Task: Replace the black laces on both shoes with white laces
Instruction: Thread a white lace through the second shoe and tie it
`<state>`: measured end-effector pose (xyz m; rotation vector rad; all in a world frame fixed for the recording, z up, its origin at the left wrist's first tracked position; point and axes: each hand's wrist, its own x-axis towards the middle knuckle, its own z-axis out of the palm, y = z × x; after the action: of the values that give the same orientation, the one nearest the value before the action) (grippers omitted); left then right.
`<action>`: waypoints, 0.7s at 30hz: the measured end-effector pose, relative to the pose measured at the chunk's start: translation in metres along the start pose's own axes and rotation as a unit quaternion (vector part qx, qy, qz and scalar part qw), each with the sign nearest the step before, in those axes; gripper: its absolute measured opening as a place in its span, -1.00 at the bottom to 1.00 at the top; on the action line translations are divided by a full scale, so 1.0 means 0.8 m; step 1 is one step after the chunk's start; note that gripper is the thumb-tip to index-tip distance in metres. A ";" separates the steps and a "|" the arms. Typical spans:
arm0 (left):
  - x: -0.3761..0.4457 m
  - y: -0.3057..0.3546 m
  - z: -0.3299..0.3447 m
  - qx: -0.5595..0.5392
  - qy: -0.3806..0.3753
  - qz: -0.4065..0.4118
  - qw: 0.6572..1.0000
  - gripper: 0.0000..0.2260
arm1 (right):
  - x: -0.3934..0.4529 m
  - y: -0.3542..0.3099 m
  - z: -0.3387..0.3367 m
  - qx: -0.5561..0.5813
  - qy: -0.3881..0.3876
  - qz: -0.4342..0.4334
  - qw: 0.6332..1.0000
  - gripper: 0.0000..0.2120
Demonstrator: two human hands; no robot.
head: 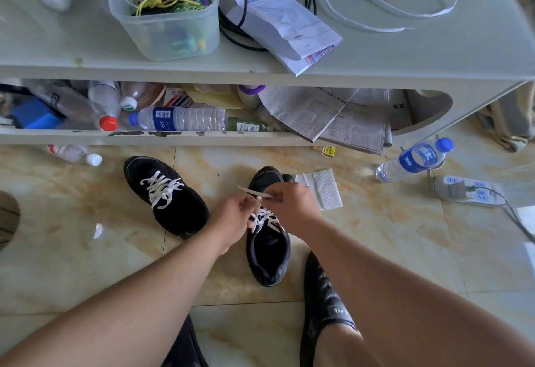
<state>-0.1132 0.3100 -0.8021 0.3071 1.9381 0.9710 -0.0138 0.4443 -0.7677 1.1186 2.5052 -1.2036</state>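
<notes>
Shoes: 2 black ones stand on the tiled floor (86, 236) in front of a low white bench (434, 56). Left shoe (176, 210) lies angled, toe toward the bench, and carries a white lace (162, 188) crossed through its eyelets. Right shoe (267, 256) points straight at the bench, with a second white lace (265, 219) crossed over its tongue. Both hands meet over this shoe's middle. Left hand (231, 216) has its fingers curled round a strand of the lace just above the eyelets. Right hand (292, 201) pinches the lace's free end, which sticks out leftward as a stiff white tip (246, 190) between the 2 hands. Toe of the right shoe shows beyond the knuckles; its heel opening lies nearer the person.

On the bench sit 1 clear tub (173, 33) of coloured cords, a black cable coil (246, 19), folded papers (289, 27) and 1 loose white lace (390, 13). Bottles and newspapers (347, 117) fill the shelf below. On the floor lie 2 bottles (414, 159) (76, 153), 1 tissue (321, 190) and 1 power strip (469, 191).
</notes>
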 end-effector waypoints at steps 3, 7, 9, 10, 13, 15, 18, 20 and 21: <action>0.008 0.002 -0.005 0.008 0.061 0.012 0.998 -0.79 | 0.004 0.003 -0.005 0.220 -0.033 0.152 0.963 -0.91; 0.000 0.031 0.012 -0.409 0.067 -0.148 0.898 -0.79 | -0.001 0.019 -0.009 0.412 -0.089 0.254 0.870 -0.67; 0.002 0.028 0.014 -0.515 0.119 -0.198 0.825 -0.73 | -0.004 0.029 -0.008 0.424 -0.111 0.278 0.855 -0.67; 0.005 0.021 0.011 -0.538 0.143 -0.213 0.803 -0.71 | -0.005 0.035 -0.006 0.424 -0.110 0.289 0.851 -0.68; 0.007 -0.002 -0.001 -0.434 0.181 -0.218 0.855 -0.76 | -0.007 0.058 0.001 0.375 -0.046 0.348 0.858 -0.70; 0.004 -0.018 -0.008 -0.188 0.145 -0.159 0.958 -0.83 | -0.009 0.078 0.004 0.336 -0.002 0.381 0.861 -0.72; -0.007 -0.026 -0.012 0.075 0.045 -0.035 0.996 -0.88 | -0.011 0.097 0.005 0.367 0.008 0.402 0.839 -0.77; -0.012 -0.018 -0.007 0.159 -0.023 0.006 0.987 -0.82 | -0.009 0.094 0.002 0.423 0.013 0.402 0.812 -0.82; -0.013 -0.015 -0.002 0.192 -0.048 0.018 0.980 -0.78 | -0.007 0.089 0.001 0.461 0.018 0.398 0.793 -0.84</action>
<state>-0.1072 0.2957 -0.8040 0.6011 2.0284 0.5852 0.0384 0.4696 -0.8098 2.0596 1.0155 -2.0536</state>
